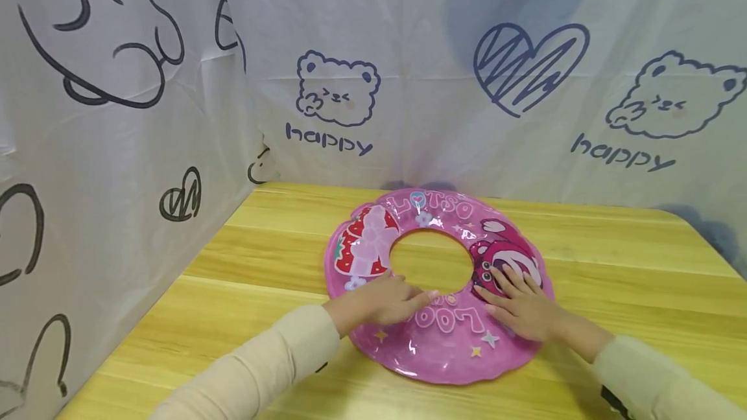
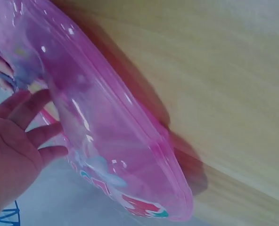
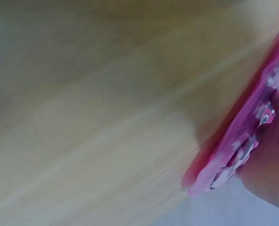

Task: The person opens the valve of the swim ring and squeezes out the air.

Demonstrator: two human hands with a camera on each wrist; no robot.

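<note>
A pink inflatable swim ring [image 1: 443, 349] lies flat on the wooden table, looking partly filled, with a strawberry print on its left and a pink bear print on its right. My left hand [image 1: 388, 300] is over the ring's near left part, by the central hole. In the left wrist view that hand [image 2: 17, 136] has its fingers spread, reaching the ring's inner edge. My right hand [image 1: 522, 303] rests with spread fingers on the bear print. Only part of the right hand [image 3: 269, 155] shows in the right wrist view, against the ring [image 3: 233, 146].
The yellow wood-grain table [image 1: 630, 264] extends on both sides of the ring. A white cloth [image 1: 408, 115] printed with bears, hearts and the word "happy" hangs behind it, and more printed cloth [image 1: 128, 148] hangs on the left.
</note>
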